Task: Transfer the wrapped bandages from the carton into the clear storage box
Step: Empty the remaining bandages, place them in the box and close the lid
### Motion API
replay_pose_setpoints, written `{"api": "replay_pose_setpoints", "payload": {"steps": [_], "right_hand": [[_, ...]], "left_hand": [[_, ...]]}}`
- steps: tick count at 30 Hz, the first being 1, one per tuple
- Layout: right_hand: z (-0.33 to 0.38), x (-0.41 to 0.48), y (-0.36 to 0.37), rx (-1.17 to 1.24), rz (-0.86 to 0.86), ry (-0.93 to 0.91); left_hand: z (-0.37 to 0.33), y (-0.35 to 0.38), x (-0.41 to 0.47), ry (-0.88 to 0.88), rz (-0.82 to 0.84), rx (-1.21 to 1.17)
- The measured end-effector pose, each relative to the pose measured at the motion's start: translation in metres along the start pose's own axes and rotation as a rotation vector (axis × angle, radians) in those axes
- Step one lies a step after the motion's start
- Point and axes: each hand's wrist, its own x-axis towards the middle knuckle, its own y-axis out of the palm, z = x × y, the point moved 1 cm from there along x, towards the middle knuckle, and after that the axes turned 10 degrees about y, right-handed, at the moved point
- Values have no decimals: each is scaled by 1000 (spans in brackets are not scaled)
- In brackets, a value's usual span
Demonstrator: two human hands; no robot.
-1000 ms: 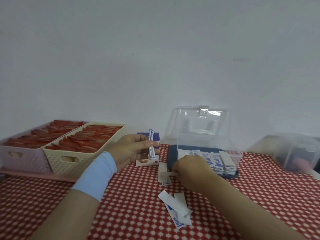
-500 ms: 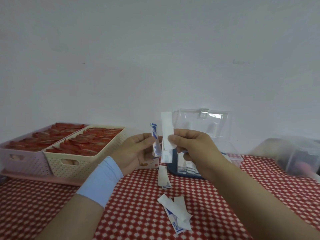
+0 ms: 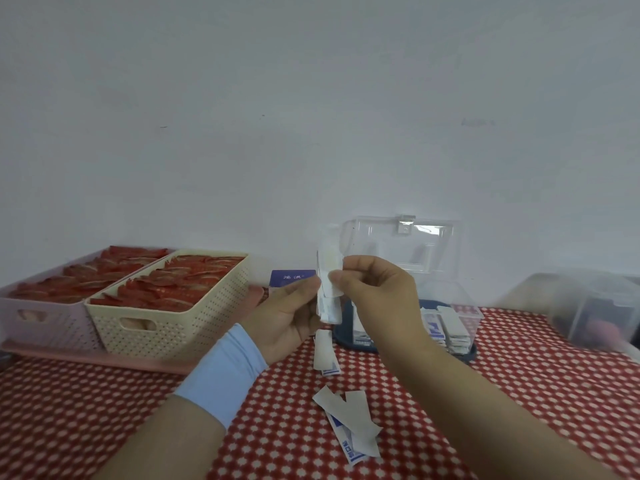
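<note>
Both hands meet above the table and pinch a small stack of wrapped bandages point(image 3: 328, 289), held upright. My left hand point(image 3: 287, 317) grips it from the left, my right hand point(image 3: 372, 299) from the right. Behind the right hand stands the clear storage box point(image 3: 465, 308), lid up, on a dark blue base, with several wrapped bandages point(image 3: 446, 329) inside. The blue carton point(image 3: 292, 278) shows partly behind my left hand. More wrapped bandages lie loose on the cloth: one pair point(image 3: 325, 353) below the hands, a small pile point(image 3: 353, 422) nearer me.
A cream basket point(image 3: 166, 327) and a pink basket point(image 3: 45, 317), both full of red packets, stand on a pink tray at the left. A blurry clear container point(image 3: 595, 306) sits at the far right. A red-and-white patterned cloth point(image 3: 104, 410) covers the table.
My right hand picked bandages up beside the box, raised them, and brought them against the one in my left hand. Both hands now hold them together as one stack.
</note>
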Motion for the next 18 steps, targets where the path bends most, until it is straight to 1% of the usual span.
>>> {"api": "replay_pose_setpoints", "payload": {"steps": [2,4,5,7,8,10,11,13,16,18], "right_hand": [[-3,0,2,-112,-36,-55],[-7,3,1,-286,-81,-135],[-8,4,-1,-381,-106,-200],[-6,6,-7,-560,-124,-415],[-5,7,-10,-645,-85,-527],[-4,7,-16,-805,73,-679],[-4,7,-17,-861,144,-711],[-4,8,-19,-933,204,-752],[-5,10,-18,-1001,177,-833],[-4,14,-18,-985,131,-848]], "left_hand": [[2,-1,-1,19,-3,9],[2,0,-2,36,8,28],[2,1,-2,42,11,35],[3,0,0,45,-5,-10],[2,-1,2,44,-21,-46],[3,-6,5,42,-62,-117],[4,-8,6,41,-90,-141],[5,-10,6,34,-123,-136],[7,-9,6,21,-111,-165],[9,-7,5,33,-91,-233]]}}
